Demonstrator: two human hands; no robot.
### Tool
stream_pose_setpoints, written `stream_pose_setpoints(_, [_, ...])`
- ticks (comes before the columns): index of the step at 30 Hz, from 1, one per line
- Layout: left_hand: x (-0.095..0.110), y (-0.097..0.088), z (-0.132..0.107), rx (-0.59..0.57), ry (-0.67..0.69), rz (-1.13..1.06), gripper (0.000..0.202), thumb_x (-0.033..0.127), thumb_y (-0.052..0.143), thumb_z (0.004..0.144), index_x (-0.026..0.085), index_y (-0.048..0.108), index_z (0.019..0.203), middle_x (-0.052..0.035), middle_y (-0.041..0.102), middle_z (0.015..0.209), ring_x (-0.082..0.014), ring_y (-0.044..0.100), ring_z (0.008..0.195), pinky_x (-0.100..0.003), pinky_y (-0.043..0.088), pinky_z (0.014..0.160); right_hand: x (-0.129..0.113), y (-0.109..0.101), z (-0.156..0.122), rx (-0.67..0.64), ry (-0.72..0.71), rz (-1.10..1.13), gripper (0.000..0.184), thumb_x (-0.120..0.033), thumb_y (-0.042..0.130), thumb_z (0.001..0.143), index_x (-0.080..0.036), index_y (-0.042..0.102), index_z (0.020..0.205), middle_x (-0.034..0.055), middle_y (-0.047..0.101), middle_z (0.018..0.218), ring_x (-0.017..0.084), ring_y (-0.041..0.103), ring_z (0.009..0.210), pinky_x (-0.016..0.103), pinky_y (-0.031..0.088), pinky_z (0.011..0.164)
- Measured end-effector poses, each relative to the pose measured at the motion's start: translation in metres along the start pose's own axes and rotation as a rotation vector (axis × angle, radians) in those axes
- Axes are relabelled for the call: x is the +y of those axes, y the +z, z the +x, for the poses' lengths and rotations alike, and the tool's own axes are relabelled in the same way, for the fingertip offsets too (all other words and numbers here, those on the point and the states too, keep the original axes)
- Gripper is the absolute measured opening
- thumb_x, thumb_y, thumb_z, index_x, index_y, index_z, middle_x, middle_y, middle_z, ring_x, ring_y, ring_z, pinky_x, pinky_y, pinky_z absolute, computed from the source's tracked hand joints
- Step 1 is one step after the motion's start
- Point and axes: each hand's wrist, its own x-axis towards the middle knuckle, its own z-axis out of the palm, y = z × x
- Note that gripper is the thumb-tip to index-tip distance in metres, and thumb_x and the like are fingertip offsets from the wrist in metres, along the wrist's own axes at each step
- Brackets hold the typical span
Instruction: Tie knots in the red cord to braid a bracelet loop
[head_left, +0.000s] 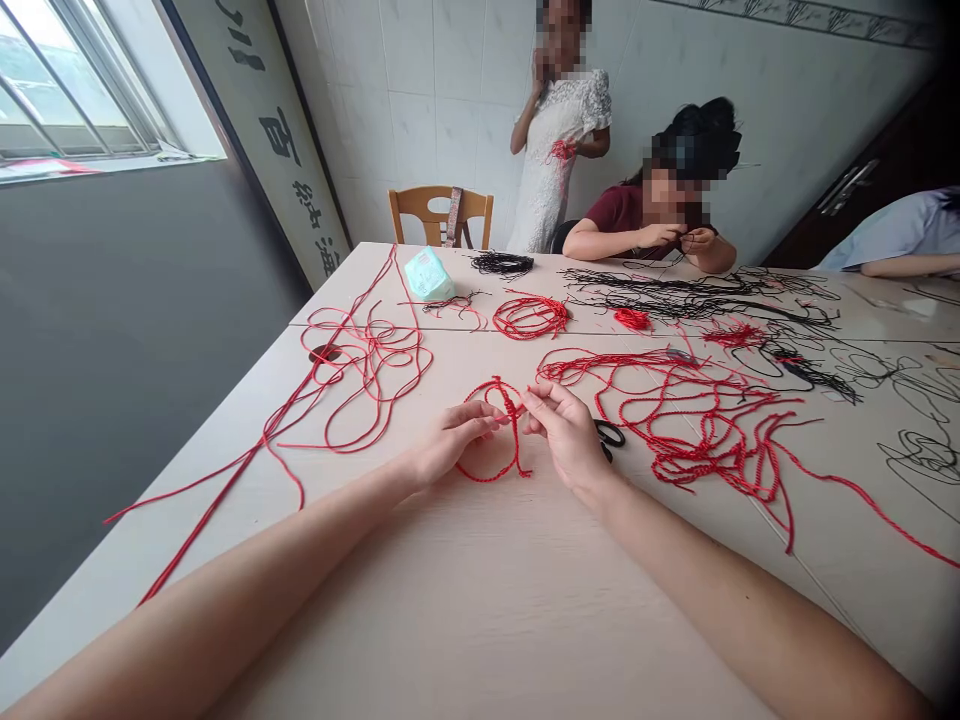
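Note:
A knotted red cord (pixel 516 440), looped into a ring with a thick row of knots in its middle, is held up between my two hands just above the table. My left hand (pixel 466 432) pinches the cord on the left side of the knots. On the right side, my right hand (pixel 559 420) pinches a strand between thumb and forefinger. The ring's lower curve hangs below my fingers. Black-handled scissors (pixel 611 436) lie behind my right hand, their blades hidden by it.
Loose red cords (pixel 375 370) spread at the left; twisted red cords (pixel 697 440) pile at the right. A coiled red cord (pixel 531 316), black cords (pixel 690 290) and a pale green packet (pixel 429 273) lie farther back. A seated person (pixel 652 220) handles black cord; another stands behind.

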Motion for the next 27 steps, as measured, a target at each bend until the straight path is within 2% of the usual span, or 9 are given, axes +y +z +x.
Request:
stream_pose_setpoints(4, [-0.001,0.002,0.002,-0.028,0.03,-0.045,0.028,0.041,0.062,0.075,0.015,0.061,0.087,-0.004,0.061,0.083,-0.0151,0.053,0.08,-0.028,0.04,0.079,0.003,0.004,-0.003,-0.019,-0.023,-0.083,0.024,-0.04,0.063,0.074,-0.018,0.057,0.082,-0.0003,0.058,0.072,0.01,0.05,0.057,0.023,0.045,0.055])
stream_pose_setpoints(8, [-0.001,0.003,0.002,0.052,-0.013,-0.074,0.031,0.042,0.066,0.071,0.013,0.063,0.079,-0.0026,0.059,0.075,-0.0127,0.052,0.072,-0.025,0.04,0.074,0.003,0.005,-0.004,-0.015,-0.025,-0.063,0.026,-0.041,0.063,0.073,-0.019,0.057,0.086,0.0002,0.06,0.079,0.009,0.05,0.057,0.023,0.045,0.056])
stream_pose_setpoints(11, [0.0,0.002,0.001,0.071,-0.024,-0.081,0.029,0.041,0.066,0.071,0.013,0.063,0.078,-0.0016,0.057,0.073,-0.0116,0.051,0.071,-0.024,0.039,0.072,0.003,0.004,-0.004,-0.078,-0.007,-0.06,0.027,-0.041,0.063,0.074,-0.018,0.06,0.088,0.0009,0.06,0.082,0.009,0.049,0.06,0.022,0.043,0.056])
stream_pose_setpoints(14, [0.001,0.001,0.001,0.045,-0.016,-0.031,0.028,0.041,0.063,0.074,0.013,0.062,0.078,-0.0015,0.057,0.072,-0.012,0.051,0.069,-0.025,0.039,0.07,0.004,0.003,-0.004,-0.133,-0.029,-0.136,0.024,-0.041,0.062,0.075,-0.018,0.061,0.081,0.0004,0.059,0.076,0.01,0.047,0.06,0.023,0.041,0.057])
stream_pose_setpoints(18, [-0.002,0.003,0.003,0.013,0.01,0.078,0.028,0.041,0.062,0.074,0.013,0.061,0.076,-0.0021,0.058,0.07,-0.0126,0.049,0.065,-0.025,0.037,0.064,0.01,0.0,-0.001,-0.084,-0.084,-0.23,0.024,-0.042,0.06,0.076,-0.019,0.055,0.072,-0.0018,0.052,0.064,0.011,0.045,0.057,0.024,0.039,0.056])
stream_pose_setpoints(22, [-0.005,0.005,0.004,-0.005,0.047,0.101,0.026,0.039,0.061,0.075,0.014,0.062,0.08,-0.002,0.057,0.071,-0.0129,0.049,0.066,-0.025,0.037,0.064,0.012,-0.002,0.003,-0.079,-0.071,-0.241,0.025,-0.042,0.06,0.076,-0.019,0.053,0.07,-0.0015,0.052,0.064,0.012,0.046,0.059,0.025,0.041,0.058])
stream_pose_setpoints(27, [-0.007,0.002,0.002,0.002,0.048,0.039,0.028,0.042,0.059,0.077,0.014,0.061,0.079,-0.0019,0.059,0.075,-0.0133,0.052,0.073,-0.025,0.038,0.072,0.008,0.0,0.0,-0.122,-0.02,-0.202,0.024,-0.042,0.059,0.077,-0.018,0.056,0.074,-0.001,0.058,0.069,0.012,0.051,0.063,0.025,0.043,0.062])
